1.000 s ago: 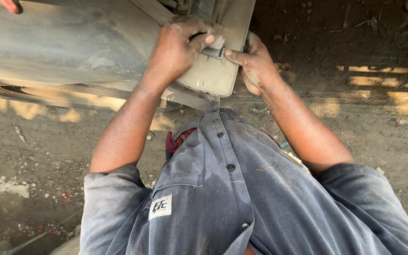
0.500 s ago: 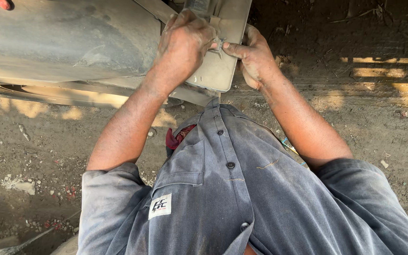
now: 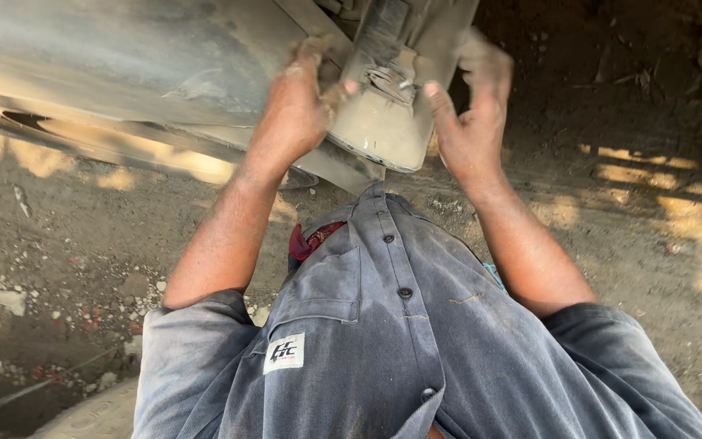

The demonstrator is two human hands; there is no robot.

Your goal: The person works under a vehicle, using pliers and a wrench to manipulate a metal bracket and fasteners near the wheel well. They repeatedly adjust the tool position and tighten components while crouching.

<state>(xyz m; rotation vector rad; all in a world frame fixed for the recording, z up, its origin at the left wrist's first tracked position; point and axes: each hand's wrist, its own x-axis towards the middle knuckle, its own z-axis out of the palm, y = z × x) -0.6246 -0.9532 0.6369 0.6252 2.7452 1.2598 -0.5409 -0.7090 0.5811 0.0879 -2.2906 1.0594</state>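
Observation:
A dusty grey metal plate (image 3: 383, 130) with a rounded lower corner hangs from the underside of a large dust-coated metal body (image 3: 123, 57). A dark strap or hose (image 3: 379, 32) runs down its middle to a frayed fitting. My left hand (image 3: 298, 106) clasps the plate's left edge, its thumb pressed on the plate's face. My right hand (image 3: 469, 122) grips the right edge, thumb in front and fingers behind, slightly blurred. Both forearms reach up from my grey work shirt (image 3: 383, 341).
A sloping metal beam (image 3: 164, 154) runs under the big body at left. Below lies dirt ground (image 3: 58, 268) with stones and sunlit patches (image 3: 652, 187). A red cloth (image 3: 306, 240) shows at my shirt collar.
My right hand has shifted from the plate's lower right side up along its right edge, fingers spreading. My left thumb has come onto the plate's face. The plate sits higher in view.

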